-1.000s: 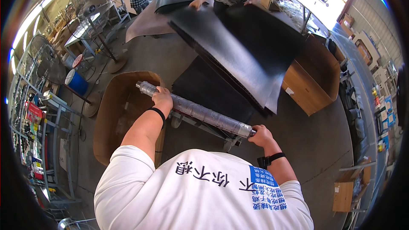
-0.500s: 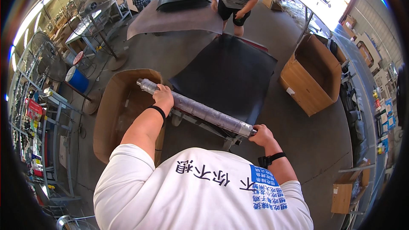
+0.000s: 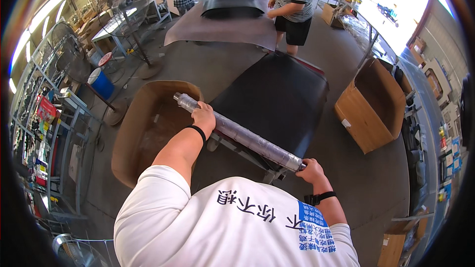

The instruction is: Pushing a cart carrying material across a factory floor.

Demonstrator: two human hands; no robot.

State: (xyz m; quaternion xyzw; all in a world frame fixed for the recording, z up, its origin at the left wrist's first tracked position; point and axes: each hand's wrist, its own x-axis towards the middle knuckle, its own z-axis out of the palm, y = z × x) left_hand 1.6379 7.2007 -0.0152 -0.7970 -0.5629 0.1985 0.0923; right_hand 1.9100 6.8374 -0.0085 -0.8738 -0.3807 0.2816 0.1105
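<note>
We note: wrapped roll (image 3: 257, 140) along near edge of the black sheet (image 3: 279, 101), long axis slanting from far left to near right. Left grip (image 3: 204, 116) closed around it short of the far end; right grip (image 3: 311, 171) clasps the near end.

Grey floor (image 3: 363, 180), bright doorway (image 3: 400, 1)

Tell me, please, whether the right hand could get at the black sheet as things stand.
Probably not yet: the right hand grips one end of the wrapped roller, held across the near side of the black sheet. Once free, it likely could: the sheet beyond the roller looks uncovered.
</note>
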